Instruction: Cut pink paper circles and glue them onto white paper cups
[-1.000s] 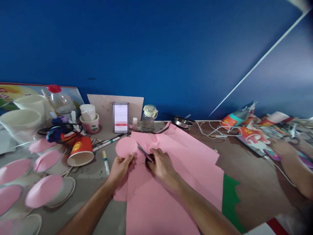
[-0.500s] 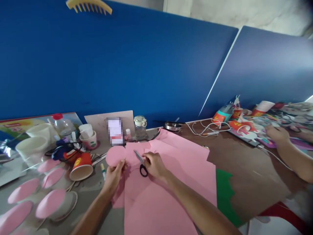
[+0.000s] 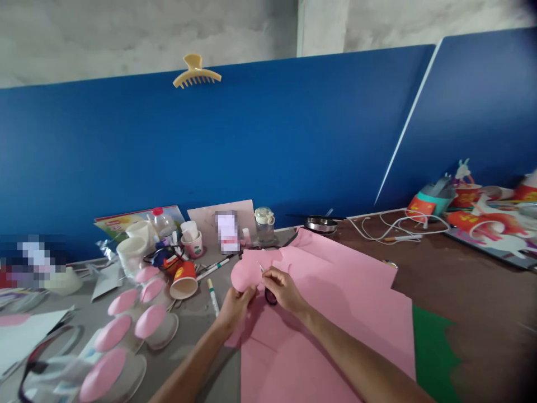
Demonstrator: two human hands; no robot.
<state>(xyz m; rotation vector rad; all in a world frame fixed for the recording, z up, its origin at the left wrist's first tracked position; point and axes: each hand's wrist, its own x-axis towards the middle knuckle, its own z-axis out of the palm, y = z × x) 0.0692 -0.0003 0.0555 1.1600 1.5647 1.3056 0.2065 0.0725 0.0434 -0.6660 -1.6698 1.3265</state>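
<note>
A round pink paper disc is pinched at its lower edge by my left hand, thumb on top. My right hand is closed on a pair of scissors, gripped near the middle rather than through the finger loops. The black scissors handle sticks out below the fingers, and a short bit of blade shows toward the disc; the rest is hidden by the hand. Both hands are over large sheets of pink paper spread on the table.
Left of me stand several cups topped with pink discs. A red paper cup lies tipped near a marker. Behind are a phone, a glass jar and a metal dish. White cables lie right; green paper lies beside the pink.
My right fingers have left the scissors' loops and now grip nearer the pivot, close to the disc. The view has tilted up and turned left; the other person's hands are out of sight.
</note>
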